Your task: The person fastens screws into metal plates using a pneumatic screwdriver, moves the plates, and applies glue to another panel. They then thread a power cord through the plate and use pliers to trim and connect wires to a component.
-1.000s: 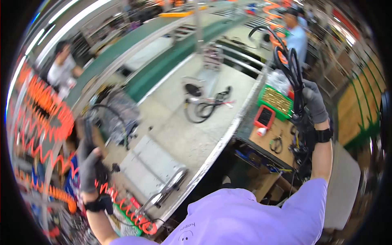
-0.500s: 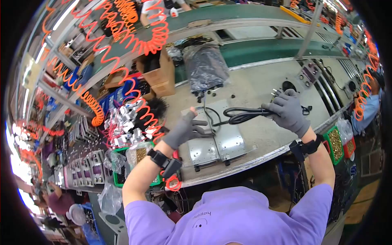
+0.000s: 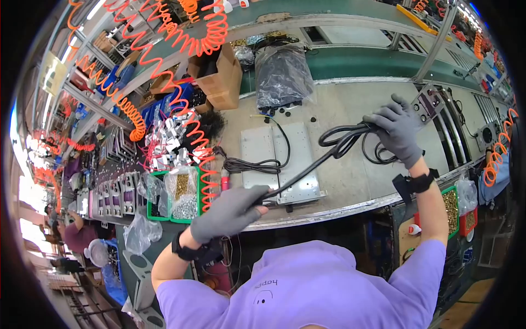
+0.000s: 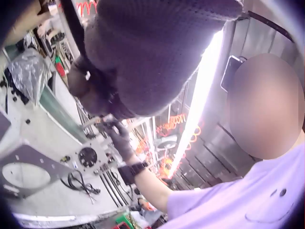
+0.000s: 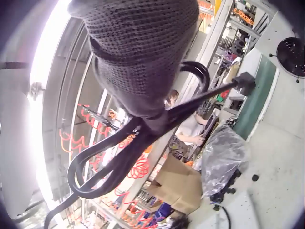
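Note:
A folded black power cable (image 3: pixel 307 170) stretches between my two grey-gloved hands over the bench. Its near end is gripped by my left hand (image 3: pixel 229 213), low at the bench's front edge. My right hand (image 3: pixel 395 133), raised further right, pinches the cable's looped bundle, with some fingers spread. In the right wrist view the loops (image 5: pixel 97 183) hang below the glove and a plug (image 5: pixel 245 84) sticks out to one side. Under the cable lie two perforated metal panels (image 3: pixel 298 148). A second coiled black cable (image 3: pixel 246 165) rests across the left one.
A plastic-wrapped bundle (image 3: pixel 285 74) and a cardboard box (image 3: pixel 222 82) stand behind the panels. Orange coiled air hoses (image 3: pixel 205 181) hang at left, near green bins (image 3: pixel 195 211) of screws. A unit with sockets (image 3: pixel 429 104) sits right; more bins (image 3: pixel 450 203) stand below it.
The head view has swung left from the bench's right end. My left hand has gone from spread fingers above the panel to gripping the cable, nearer me. The right hand still holds the bundle.

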The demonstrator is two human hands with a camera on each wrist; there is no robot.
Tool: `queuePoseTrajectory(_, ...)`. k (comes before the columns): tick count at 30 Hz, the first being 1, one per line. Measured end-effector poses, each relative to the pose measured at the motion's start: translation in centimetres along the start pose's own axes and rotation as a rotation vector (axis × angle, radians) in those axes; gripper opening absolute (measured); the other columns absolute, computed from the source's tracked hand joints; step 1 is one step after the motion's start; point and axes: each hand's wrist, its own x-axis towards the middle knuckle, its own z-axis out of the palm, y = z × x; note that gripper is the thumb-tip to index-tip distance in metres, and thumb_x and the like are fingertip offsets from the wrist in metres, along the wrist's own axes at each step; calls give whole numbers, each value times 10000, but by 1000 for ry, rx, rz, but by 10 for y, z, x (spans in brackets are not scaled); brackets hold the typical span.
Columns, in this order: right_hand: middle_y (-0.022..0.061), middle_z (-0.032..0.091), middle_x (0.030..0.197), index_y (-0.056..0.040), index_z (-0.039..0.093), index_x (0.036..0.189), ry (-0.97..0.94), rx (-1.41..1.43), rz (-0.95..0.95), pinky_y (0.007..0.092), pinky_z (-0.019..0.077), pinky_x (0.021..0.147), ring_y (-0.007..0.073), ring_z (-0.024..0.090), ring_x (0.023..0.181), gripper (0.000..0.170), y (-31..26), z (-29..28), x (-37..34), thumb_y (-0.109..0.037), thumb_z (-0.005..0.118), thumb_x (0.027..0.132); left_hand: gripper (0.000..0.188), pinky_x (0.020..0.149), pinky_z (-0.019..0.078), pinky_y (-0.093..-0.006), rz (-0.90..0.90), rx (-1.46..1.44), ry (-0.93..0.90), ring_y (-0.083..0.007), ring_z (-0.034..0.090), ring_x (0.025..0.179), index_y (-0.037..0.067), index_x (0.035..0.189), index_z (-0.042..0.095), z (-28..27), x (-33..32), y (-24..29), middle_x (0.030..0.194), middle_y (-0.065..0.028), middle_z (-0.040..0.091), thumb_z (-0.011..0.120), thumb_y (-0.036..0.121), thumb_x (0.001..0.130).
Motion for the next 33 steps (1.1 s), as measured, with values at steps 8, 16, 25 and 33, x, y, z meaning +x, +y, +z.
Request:
queuePoseTrajectory(8,132,538,1102,-90,506,1139,-430,835,309,343,428,834,294,519,994,524,-61,54,-33,-18,577,625,454,675,420,-357,87,636,27,-229,562,820,12,1169,431,145,64,30,891,-127,550,516,94,731)
queuePoseTrajectory(16,171,568,918,25,450,1121,-696,741,-8,402,426,719,305,546,857,486,-160,51,-54,-247,579,739,282,778,436,-385,262,-68,256,-249,565,852,-3,1032,530,270,89,14,924,-134,560,485,108,777)
queuePoseTrajectory(25,136,579,779,-29,445,1131,-296,1055,453,393,450,614,313,569,720,330,-159,34,-111,-168,493,835,354,758,444,-351,203,-111,-194,-224,561,820,6,1066,501,258,51,17,933,-96,572,557,192,770)
queuePoseTrajectory(33,154,537,600,-76,501,953,-648,1147,466,411,408,472,339,547,534,193,-194,56,-170,-239,437,874,353,502,280,-183,-437,-1281,299,-36,342,567,10,1152,482,265,22,-18,659,43,419,479,249,892)
